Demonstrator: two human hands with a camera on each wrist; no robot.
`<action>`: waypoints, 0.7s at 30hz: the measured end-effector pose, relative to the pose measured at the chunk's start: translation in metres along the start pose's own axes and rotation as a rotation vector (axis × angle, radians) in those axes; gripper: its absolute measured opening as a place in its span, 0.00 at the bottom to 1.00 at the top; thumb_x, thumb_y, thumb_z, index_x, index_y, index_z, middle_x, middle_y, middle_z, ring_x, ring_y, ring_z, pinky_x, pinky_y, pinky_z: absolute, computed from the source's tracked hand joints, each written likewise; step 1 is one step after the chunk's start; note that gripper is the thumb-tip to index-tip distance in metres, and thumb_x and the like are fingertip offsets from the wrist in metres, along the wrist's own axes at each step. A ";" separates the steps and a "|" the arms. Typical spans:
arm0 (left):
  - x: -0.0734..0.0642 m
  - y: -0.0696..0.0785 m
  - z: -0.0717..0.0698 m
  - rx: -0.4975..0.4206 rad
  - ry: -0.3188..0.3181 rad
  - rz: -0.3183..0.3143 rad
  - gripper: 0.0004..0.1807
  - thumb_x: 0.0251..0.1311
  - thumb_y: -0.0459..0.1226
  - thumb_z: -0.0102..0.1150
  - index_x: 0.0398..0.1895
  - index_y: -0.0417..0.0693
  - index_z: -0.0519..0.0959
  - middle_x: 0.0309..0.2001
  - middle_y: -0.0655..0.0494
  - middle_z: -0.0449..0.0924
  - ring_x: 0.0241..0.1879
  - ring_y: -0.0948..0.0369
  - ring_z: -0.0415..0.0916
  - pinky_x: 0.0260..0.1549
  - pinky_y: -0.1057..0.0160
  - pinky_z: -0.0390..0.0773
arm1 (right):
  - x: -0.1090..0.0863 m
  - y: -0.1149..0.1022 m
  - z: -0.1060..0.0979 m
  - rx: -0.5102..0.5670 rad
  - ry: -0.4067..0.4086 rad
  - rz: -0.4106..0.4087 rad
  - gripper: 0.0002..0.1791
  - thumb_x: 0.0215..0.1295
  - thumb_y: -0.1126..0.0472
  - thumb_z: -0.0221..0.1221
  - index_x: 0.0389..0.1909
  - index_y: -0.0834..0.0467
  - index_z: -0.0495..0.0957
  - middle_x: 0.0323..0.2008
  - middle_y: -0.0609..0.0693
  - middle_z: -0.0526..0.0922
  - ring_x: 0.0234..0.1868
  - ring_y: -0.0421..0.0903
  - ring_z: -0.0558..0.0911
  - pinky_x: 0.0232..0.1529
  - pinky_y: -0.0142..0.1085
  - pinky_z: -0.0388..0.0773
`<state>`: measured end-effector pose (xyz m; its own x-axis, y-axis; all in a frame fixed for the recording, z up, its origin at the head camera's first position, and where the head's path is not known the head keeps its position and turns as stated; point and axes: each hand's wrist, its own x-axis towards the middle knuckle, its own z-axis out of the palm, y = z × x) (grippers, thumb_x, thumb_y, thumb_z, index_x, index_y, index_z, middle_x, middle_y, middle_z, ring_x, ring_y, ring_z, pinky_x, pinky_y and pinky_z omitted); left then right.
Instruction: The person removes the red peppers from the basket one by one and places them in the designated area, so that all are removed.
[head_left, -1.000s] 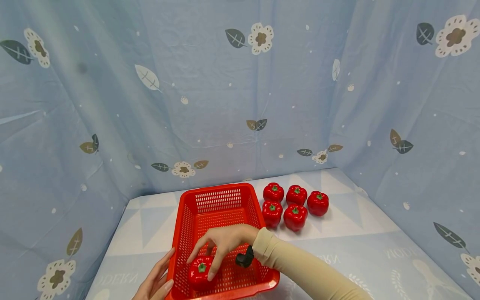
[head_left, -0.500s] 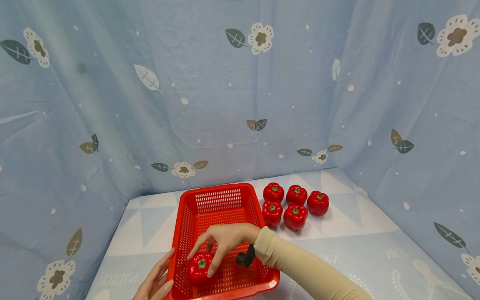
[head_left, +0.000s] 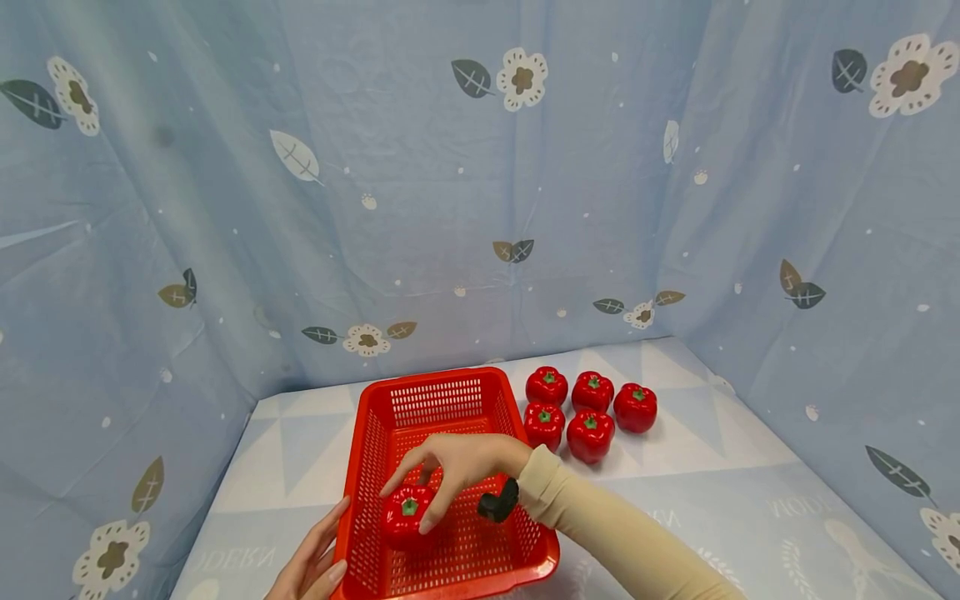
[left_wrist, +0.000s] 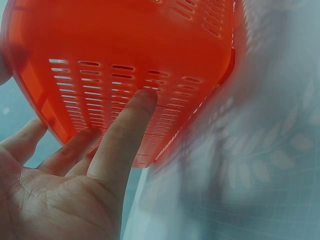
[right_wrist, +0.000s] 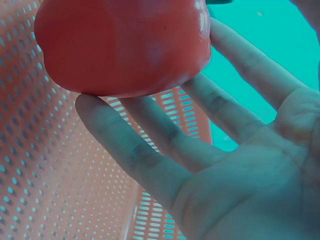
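Inside the red plastic basket [head_left: 450,575], toward its near left part, my right hand [head_left: 457,467] holds a shiny red bell pepper [head_left: 405,521] with a green stem. Fingers and thumb span the pepper from above in the head view. In the right wrist view, fingertips touch the smooth side of the pepper [right_wrist: 125,50], and the perforated basket wall [right_wrist: 65,165] shows behind. My left hand [head_left: 307,562] rests against the outer left side of the basket. Its extended fingers touch the slotted wall [left_wrist: 150,45] in the left wrist view.
Several red bell peppers [head_left: 590,435] stand in two loose rows on the table just right of the basket. A pale patterned cloth [head_left: 285,475] covers the table. Blue floral curtains [head_left: 420,208] enclose the back and both sides.
My right hand and the bell pepper have shifted slightly up and away from the basket's near end in the head view. My left hand and the basket have stayed put.
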<state>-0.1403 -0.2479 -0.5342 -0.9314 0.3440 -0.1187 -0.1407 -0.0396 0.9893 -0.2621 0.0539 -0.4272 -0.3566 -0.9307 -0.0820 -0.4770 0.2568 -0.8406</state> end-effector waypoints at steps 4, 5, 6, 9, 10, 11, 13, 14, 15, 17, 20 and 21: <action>-0.001 0.001 -0.001 0.000 -0.010 -0.018 0.48 0.82 0.47 0.56 0.91 0.48 0.39 0.87 0.32 0.38 0.80 0.32 0.59 0.58 0.36 0.84 | -0.004 -0.002 -0.004 -0.018 0.013 -0.012 0.35 0.63 0.57 0.77 0.72 0.52 0.82 0.67 0.32 0.81 0.66 0.36 0.77 0.68 0.38 0.78; -0.001 0.001 -0.001 -0.004 -0.012 -0.022 0.48 0.82 0.47 0.56 0.91 0.48 0.39 0.87 0.32 0.37 0.79 0.33 0.60 0.58 0.35 0.84 | -0.005 -0.003 -0.005 -0.022 0.016 -0.013 0.35 0.63 0.57 0.77 0.72 0.53 0.82 0.67 0.33 0.81 0.66 0.36 0.77 0.67 0.38 0.78; -0.001 0.001 -0.001 -0.007 -0.013 -0.026 0.48 0.82 0.47 0.56 0.91 0.49 0.39 0.87 0.32 0.37 0.79 0.33 0.61 0.58 0.35 0.84 | -0.006 -0.003 -0.005 -0.022 0.019 -0.012 0.35 0.63 0.57 0.77 0.72 0.52 0.82 0.66 0.33 0.82 0.65 0.36 0.78 0.66 0.38 0.79; -0.001 0.001 -0.001 -0.024 -0.009 -0.045 0.48 0.82 0.47 0.57 0.92 0.50 0.39 0.88 0.32 0.36 0.79 0.33 0.61 0.58 0.35 0.84 | -0.011 -0.005 -0.008 -0.013 0.029 -0.006 0.35 0.63 0.57 0.77 0.72 0.52 0.82 0.66 0.34 0.82 0.64 0.37 0.79 0.63 0.39 0.82; -0.001 0.002 -0.001 -0.029 -0.008 -0.053 0.48 0.82 0.47 0.57 0.92 0.51 0.39 0.88 0.33 0.36 0.79 0.33 0.61 0.58 0.34 0.84 | -0.013 -0.006 -0.010 -0.010 0.032 -0.006 0.35 0.63 0.57 0.77 0.73 0.52 0.82 0.66 0.34 0.82 0.64 0.38 0.79 0.63 0.39 0.83; -0.001 0.002 -0.001 -0.034 -0.006 -0.058 0.49 0.82 0.47 0.57 0.92 0.51 0.38 0.88 0.33 0.36 0.79 0.33 0.60 0.58 0.34 0.85 | -0.015 -0.007 -0.011 -0.008 0.035 -0.004 0.35 0.63 0.57 0.77 0.73 0.53 0.82 0.66 0.34 0.83 0.64 0.39 0.79 0.62 0.40 0.83; -0.001 0.002 -0.001 -0.044 -0.004 -0.065 0.49 0.82 0.47 0.58 0.92 0.52 0.38 0.88 0.33 0.36 0.79 0.34 0.61 0.57 0.34 0.85 | -0.019 -0.009 -0.013 0.003 0.042 -0.003 0.35 0.64 0.58 0.77 0.73 0.54 0.82 0.66 0.36 0.83 0.63 0.41 0.80 0.61 0.41 0.85; -0.001 0.002 -0.001 -0.050 -0.004 -0.069 0.49 0.82 0.47 0.58 0.92 0.52 0.38 0.88 0.33 0.36 0.79 0.35 0.62 0.57 0.34 0.85 | -0.021 -0.010 -0.015 0.003 0.047 -0.003 0.35 0.64 0.58 0.77 0.73 0.55 0.81 0.67 0.36 0.83 0.64 0.42 0.80 0.61 0.41 0.85; -0.001 0.002 -0.001 -0.053 -0.005 -0.070 0.49 0.82 0.47 0.58 0.92 0.52 0.38 0.88 0.33 0.36 0.78 0.36 0.64 0.57 0.34 0.84 | -0.023 -0.011 -0.016 0.002 0.055 -0.002 0.35 0.64 0.58 0.78 0.73 0.55 0.82 0.67 0.37 0.83 0.64 0.43 0.81 0.62 0.41 0.84; -0.001 0.003 -0.002 -0.059 -0.009 -0.072 0.49 0.82 0.48 0.58 0.92 0.53 0.38 0.88 0.34 0.36 0.78 0.38 0.66 0.58 0.34 0.84 | -0.027 -0.013 -0.020 -0.004 0.074 0.005 0.35 0.64 0.57 0.78 0.72 0.54 0.82 0.68 0.38 0.83 0.65 0.43 0.80 0.63 0.39 0.83; -0.001 0.003 -0.002 -0.064 -0.013 -0.075 0.49 0.82 0.48 0.58 0.92 0.53 0.37 0.88 0.34 0.36 0.77 0.41 0.67 0.58 0.34 0.84 | -0.034 -0.016 -0.025 0.007 0.100 0.010 0.34 0.63 0.58 0.79 0.72 0.51 0.83 0.69 0.40 0.82 0.65 0.45 0.81 0.63 0.40 0.84; -0.001 0.004 -0.003 -0.064 -0.015 -0.075 0.49 0.83 0.48 0.57 0.92 0.53 0.37 0.88 0.34 0.35 0.77 0.41 0.67 0.59 0.35 0.84 | -0.036 -0.018 -0.026 0.016 0.108 0.012 0.34 0.63 0.58 0.79 0.71 0.50 0.83 0.69 0.41 0.82 0.65 0.47 0.81 0.62 0.41 0.85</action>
<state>-0.1404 -0.2510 -0.5305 -0.9125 0.3620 -0.1907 -0.2315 -0.0723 0.9702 -0.2620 0.0902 -0.3952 -0.4470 -0.8939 -0.0342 -0.4596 0.2623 -0.8485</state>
